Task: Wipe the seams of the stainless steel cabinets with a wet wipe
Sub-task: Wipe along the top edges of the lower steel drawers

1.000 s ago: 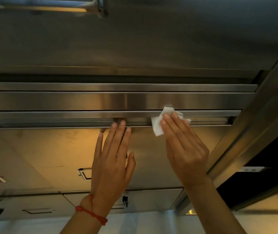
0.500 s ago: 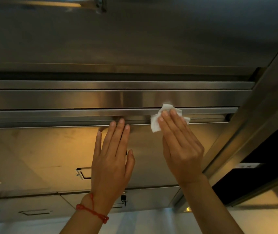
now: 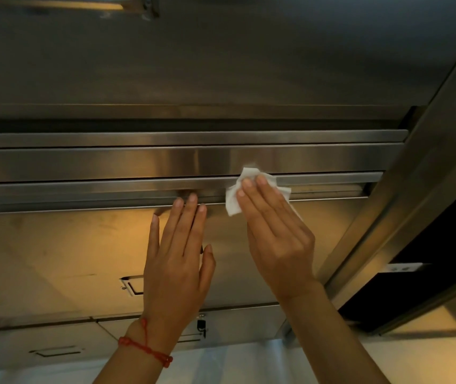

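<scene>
Cabinet front: a broad stainless steel cabinet (image 3: 221, 65) fills the view, dim grey above, lit warm yellow on the lower panel (image 3: 69, 250) under my hands.
Side post: a steel upright (image 3: 404, 189) runs diagonally down the right edge of the cabinet, with a dark opening (image 3: 429, 273) beyond it.
Seams: horizontal steel strips cross the middle, and the seam (image 3: 110, 180) between the two lower strips runs straight to my right fingertips.
My left hand (image 3: 177, 261): laid flat on the lower panel, fingers straight and spread, gripping nothing; the fingertips reach the edge of the lowest strip.
My right hand (image 3: 276, 236): fingers extended and together, pressing the wipe flat against the strips; I cannot tell where my thumb sits, as it is hidden.
Wet wipe (image 3: 233, 200): white, crumpled, pinned under my right fingertips on the seam, its corners sticking out above and to the left of them, just right of my left fingertips.
Recessed handle (image 3: 131, 286): set into the lower panel, just left of my left hand.
Bracelet (image 3: 146, 349): a thin red cord around my left wrist.
</scene>
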Demonstrator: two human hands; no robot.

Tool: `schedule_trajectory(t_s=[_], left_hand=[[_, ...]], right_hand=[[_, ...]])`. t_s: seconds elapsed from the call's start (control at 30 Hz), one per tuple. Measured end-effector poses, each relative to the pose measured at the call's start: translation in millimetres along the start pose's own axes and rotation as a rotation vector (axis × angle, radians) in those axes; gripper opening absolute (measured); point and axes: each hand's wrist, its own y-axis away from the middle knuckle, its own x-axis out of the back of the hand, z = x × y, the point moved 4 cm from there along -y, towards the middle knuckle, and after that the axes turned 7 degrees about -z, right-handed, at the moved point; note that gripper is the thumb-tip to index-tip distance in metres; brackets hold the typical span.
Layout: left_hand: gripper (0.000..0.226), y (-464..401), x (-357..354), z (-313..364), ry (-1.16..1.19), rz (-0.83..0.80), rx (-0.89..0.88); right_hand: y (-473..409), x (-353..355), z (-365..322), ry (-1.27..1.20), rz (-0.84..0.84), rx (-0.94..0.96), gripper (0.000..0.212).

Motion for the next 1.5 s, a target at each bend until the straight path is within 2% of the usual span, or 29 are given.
schedule_trajectory(t_s=[0.23, 0.43, 0.8, 0.97, 1.1, 1.27, 1.4, 1.5], left_hand=[[0.051, 0.6, 0.0, 0.1, -0.010, -0.011, 0.007], [0.051, 0.3, 1.1, 0.9, -0.007, -0.013, 0.013], [0.051, 0.1, 4.2, 1.2, -0.011, -0.036, 0.022], [0.051, 0.0, 3.9, 1.5, -0.013, -0.043, 0.022], [0.051, -0.2, 3.6, 2.6, -0.007, -0.040, 0.034], [0.052, -0.6, 3.9, 5.1, 0.011, -0.031, 0.045], [0.052, -1.1, 3.3, 5.7, 0.016, -0.032, 0.053], [0.052, -1.2, 2.8, 5.8, 0.013, -0.036, 0.056]], right_hand=[[3.4, 3.1, 4.3, -0.006, 0.003, -0.039, 0.024], [6.2, 6.1, 13.7, 0.001, -0.074, 0.014, 0.032], [17.4, 21.5, 42.1, 0.018, 0.017, -0.098, 0.034], [18.4, 21.9, 39.5, 0.018, 0.021, -0.130, 0.025], [21.2, 27.4, 50.8, 0.042, 0.013, -0.090, 0.030], [25.9, 30.4, 55.4, 0.059, 0.058, -0.194, 0.022], [26.4, 26.0, 54.8, 0.050, 0.028, -0.122, 0.023], [32.0, 31.6, 67.0, 0.064, 0.020, -0.156, 0.023]])
